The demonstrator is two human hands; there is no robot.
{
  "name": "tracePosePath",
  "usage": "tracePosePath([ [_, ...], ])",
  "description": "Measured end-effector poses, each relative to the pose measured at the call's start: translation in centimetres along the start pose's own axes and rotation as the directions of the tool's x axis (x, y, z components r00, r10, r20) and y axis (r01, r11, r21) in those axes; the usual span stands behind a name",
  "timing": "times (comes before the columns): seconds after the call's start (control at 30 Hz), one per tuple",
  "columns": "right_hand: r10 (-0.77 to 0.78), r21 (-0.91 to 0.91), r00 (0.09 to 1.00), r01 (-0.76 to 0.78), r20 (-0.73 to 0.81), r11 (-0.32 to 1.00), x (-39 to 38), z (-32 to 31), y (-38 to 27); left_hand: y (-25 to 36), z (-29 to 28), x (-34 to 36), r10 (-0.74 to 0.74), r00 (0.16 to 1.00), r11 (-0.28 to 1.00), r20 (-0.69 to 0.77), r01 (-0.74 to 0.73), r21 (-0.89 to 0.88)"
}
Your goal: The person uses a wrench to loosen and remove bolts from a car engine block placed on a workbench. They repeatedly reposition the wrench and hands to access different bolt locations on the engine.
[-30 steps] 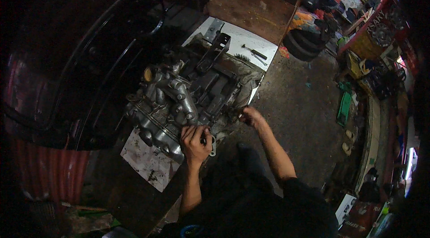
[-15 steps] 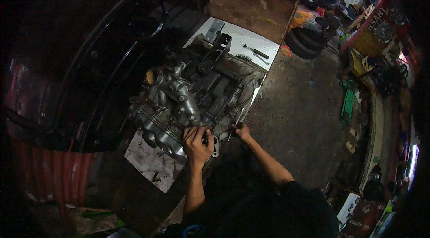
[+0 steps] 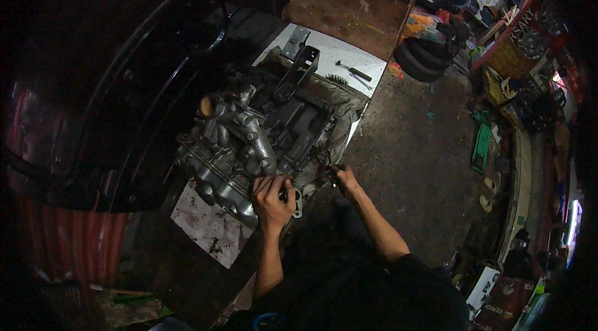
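Person bent over an engine [image 3: 249, 144] on the floor, both hands at its near edge.

Left hand [image 3: 272, 197] fingers clamp the casting; right hand [image 3: 344, 179], just right, pinches a small dark part; engine runs far-left.

Dim workshop: bare dirt floor [image 3: 417, 144], cluttered shelves [image 3: 517, 44] (brighter there) along the right.

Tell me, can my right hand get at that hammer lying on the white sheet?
Probably not from here: the right hand is at the engine's near edge, and the hammer lies beyond it.
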State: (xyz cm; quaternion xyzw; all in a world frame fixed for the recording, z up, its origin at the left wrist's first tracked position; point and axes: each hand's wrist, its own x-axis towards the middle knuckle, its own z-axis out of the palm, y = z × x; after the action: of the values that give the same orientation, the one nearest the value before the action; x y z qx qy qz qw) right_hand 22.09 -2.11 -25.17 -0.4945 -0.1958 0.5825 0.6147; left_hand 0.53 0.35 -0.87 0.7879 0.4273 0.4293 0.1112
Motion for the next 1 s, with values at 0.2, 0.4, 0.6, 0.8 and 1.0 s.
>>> tracePosePath([
  [0.2, 0.068, -0.342, 0.991, -0.024, 0.118, 0.940, 2.9, -2.6, 0.2, -0.2, 0.1, -0.2, 0.009, 1.000, 1.000, -0.001, -0.009, 0.003],
  [0.4, 0.095, -0.227, 0.993, -0.076, 0.074, 0.971, 0.1, 2.4, -8.7, -0.1, -0.1, -0.3, -0.008, 1.000, 1.000, 0.003, 0.008, 0.024],
  [0.6, 0.187, -0.345, 0.971, -0.125, 0.151, 0.930, 1.3, 0.9, -9.2, -0.3, 0.0, -0.5, -0.011, 1.000, 1.000, 0.004, 0.011, 0.021],
  [0.8, 0.158, -0.174, 0.984, -0.143, 0.077, 0.974, 1.6, 1.1, -7.2, 0.0, -0.1, -0.1, 0.008, 1.000, 1.000, 0.002, -0.008, -0.007],
  [1.0, 0.331, -0.075, 0.929, -0.323, 0.167, 0.943, 3.6, -1.2, -9.7, -0.3, 0.1, -0.4, -0.004, 1.000, 1.000, -0.004, 0.004, 0.007],
])
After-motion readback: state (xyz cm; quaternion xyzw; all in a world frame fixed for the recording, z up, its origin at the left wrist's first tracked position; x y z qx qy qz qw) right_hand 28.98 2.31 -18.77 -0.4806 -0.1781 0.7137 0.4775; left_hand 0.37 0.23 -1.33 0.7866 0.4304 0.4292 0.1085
